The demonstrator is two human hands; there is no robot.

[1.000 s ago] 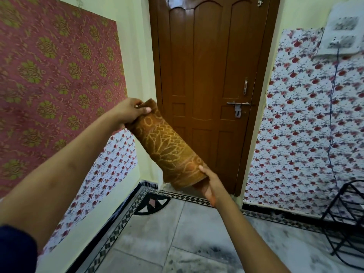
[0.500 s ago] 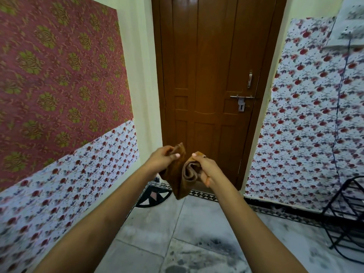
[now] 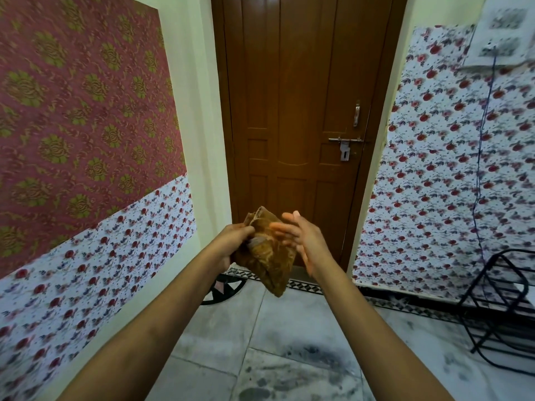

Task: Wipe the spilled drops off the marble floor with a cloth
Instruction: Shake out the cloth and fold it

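A brown patterned cloth [image 3: 267, 251], folded into a thick wad, hangs at chest height in front of the door. My left hand [image 3: 234, 238] grips its left side with curled fingers. My right hand [image 3: 301, 241] lies flat against the cloth's right side, fingers straight and spread. Below, the grey-white marble floor [image 3: 289, 342] shows dark mottled patches; I cannot tell which marks are spilled drops.
A shut brown wooden door [image 3: 295, 125] with a latch stands straight ahead. Wallpapered walls close in on the left [image 3: 86, 140] and right [image 3: 448, 183]. A black metal rack [image 3: 498, 308] stands at the right on the floor. A patterned border runs along the floor's edge.
The cloth was stretched long between both hands, then gathered and folded into a wad. My right hand has let go of its end and now lies flat against it.
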